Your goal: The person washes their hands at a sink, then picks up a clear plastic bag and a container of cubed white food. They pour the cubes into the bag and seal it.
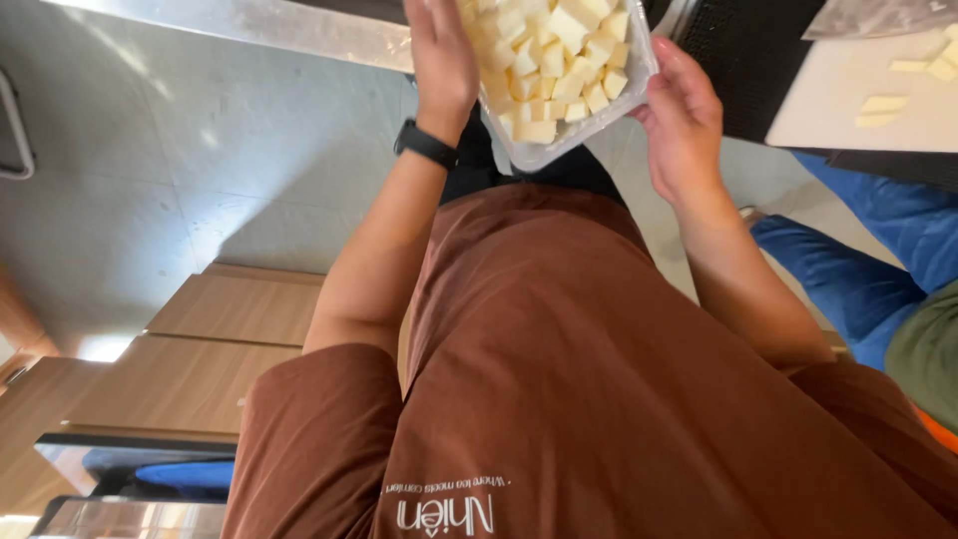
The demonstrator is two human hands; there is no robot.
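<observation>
The clear plastic tray (559, 80) of pale cubed pieces (549, 50) sits between both hands above the steel counter (299, 30). The left hand (439, 60) and right hand (684, 120) each have their grip closed on opposite long sides, equally near.

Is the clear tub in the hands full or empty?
Full: pale cubes fill the tub, held between left hand and right hand.
</observation>
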